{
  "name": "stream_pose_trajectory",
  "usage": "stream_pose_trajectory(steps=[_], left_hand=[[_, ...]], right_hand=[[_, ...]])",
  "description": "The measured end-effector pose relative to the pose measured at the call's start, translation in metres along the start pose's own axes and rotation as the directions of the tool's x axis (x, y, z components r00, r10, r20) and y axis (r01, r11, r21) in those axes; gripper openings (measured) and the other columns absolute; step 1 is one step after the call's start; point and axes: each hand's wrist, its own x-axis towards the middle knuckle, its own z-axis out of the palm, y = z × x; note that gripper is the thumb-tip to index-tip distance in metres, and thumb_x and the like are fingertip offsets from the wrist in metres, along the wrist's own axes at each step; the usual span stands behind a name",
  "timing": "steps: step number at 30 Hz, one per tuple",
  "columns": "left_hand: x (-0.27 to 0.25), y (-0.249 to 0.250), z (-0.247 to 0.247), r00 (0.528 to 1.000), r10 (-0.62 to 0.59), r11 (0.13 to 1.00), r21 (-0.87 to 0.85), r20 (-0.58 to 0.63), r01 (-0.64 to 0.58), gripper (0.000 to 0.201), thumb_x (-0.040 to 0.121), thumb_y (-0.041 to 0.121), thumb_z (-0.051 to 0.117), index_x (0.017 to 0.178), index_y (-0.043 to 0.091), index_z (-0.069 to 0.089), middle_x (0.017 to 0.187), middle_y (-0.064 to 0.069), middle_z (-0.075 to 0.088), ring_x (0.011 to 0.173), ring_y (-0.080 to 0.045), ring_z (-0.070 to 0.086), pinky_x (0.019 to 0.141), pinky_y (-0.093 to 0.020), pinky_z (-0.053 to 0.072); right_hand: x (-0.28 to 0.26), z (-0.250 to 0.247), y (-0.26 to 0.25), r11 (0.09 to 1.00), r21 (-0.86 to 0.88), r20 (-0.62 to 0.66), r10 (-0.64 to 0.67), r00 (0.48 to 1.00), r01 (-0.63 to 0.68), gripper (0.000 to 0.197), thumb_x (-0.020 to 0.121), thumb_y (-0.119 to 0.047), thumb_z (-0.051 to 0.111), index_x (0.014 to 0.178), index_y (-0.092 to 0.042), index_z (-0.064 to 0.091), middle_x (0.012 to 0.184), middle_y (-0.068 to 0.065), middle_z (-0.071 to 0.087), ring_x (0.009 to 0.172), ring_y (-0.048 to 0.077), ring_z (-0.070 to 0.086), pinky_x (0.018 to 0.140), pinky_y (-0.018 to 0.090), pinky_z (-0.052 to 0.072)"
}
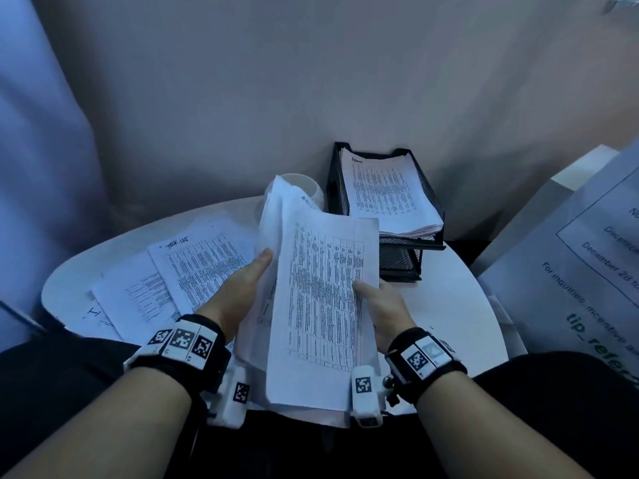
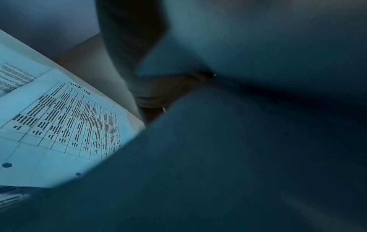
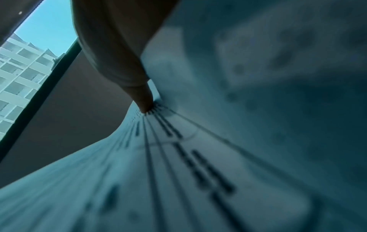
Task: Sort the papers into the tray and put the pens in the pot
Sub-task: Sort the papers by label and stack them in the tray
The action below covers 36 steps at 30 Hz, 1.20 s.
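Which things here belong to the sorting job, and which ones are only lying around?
Belong to the job:
- bundle of papers, held by left hand and right hand
- loose sheets on the table
- black mesh tray, papers already in its top tier
- white pot, partly hidden; no pens visible

Just lying about:
- large printed notice at the right

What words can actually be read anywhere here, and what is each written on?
"TASK LIST", handwritten: top of a loose sheet on the table.
"Admin", handwritten, roughly: top sheet in the black tray.
"December", "For inquiries", "tip_refer...", cut off: large notice at right.
Printed tables on the papers held in both hands: too small to read.
Wristband squares: patterns, not words.
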Motion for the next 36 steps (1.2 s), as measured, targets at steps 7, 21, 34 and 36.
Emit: stream_pose_trajectory(steps=[7, 21, 34, 36], left_hand=[[-0.006, 0.004, -0.005, 0.991, 0.134, 0.990, 0.036, 0.024, -0.135, 0.103, 0.059, 0.087, 0.073, 0.127, 0.010, 0.069, 0.122, -0.011, 0.076, 0.117, -0.032, 0.070, 0.111, -0.060, 0.045], [-0.001, 0.009, -0.005, 0.971, 0.207, 0.977, -0.019, -0.122, -0.211, 0.034, 0.074, 0.008, 0.084, 0.101, -0.011, 0.073, 0.105, -0.029, 0.075, 0.093, -0.039, 0.072, 0.099, -0.063, 0.053], [0.012, -0.002, -0.025, 0.981, 0.193, 0.970, 0.158, -0.037, -0.185, 0.046, 0.064, 0.001, 0.071, 0.110, 0.008, 0.077, 0.113, -0.018, 0.077, 0.110, -0.035, 0.071, 0.105, -0.052, 0.050], [0.012, 0.000, -0.027, 0.978, 0.186, 0.962, 0.220, -0.099, -0.161, 0.033, 0.074, -0.009, 0.069, 0.100, 0.011, 0.076, 0.112, -0.019, 0.076, 0.102, -0.031, 0.069, 0.099, -0.047, 0.051]], right_hand=[[-0.008, 0.012, -0.001, 0.979, 0.027, -0.082, -0.197, 0.977, 0.200, 0.012, 0.102, -0.013, 0.061, 0.111, -0.016, 0.067, 0.111, 0.012, 0.072, 0.106, 0.032, 0.067, 0.094, 0.045, 0.055], [-0.026, 0.024, -0.028, 0.776, 0.101, -0.171, -0.602, 0.780, 0.622, 0.032, 0.098, -0.003, 0.061, 0.130, 0.001, 0.057, 0.116, 0.009, 0.072, 0.107, 0.020, 0.069, 0.092, 0.034, 0.058], [-0.018, 0.025, -0.005, 0.872, 0.151, -0.086, -0.457, 0.885, 0.465, 0.030, 0.095, 0.013, 0.046, 0.104, -0.012, 0.060, 0.094, 0.006, 0.067, 0.090, 0.020, 0.064, 0.067, 0.025, 0.056], [-0.013, 0.026, 0.001, 0.895, 0.164, -0.049, -0.413, 0.910, 0.415, 0.030, 0.097, 0.010, 0.043, 0.110, -0.012, 0.060, 0.098, 0.006, 0.069, 0.093, 0.022, 0.064, 0.070, 0.028, 0.056]])
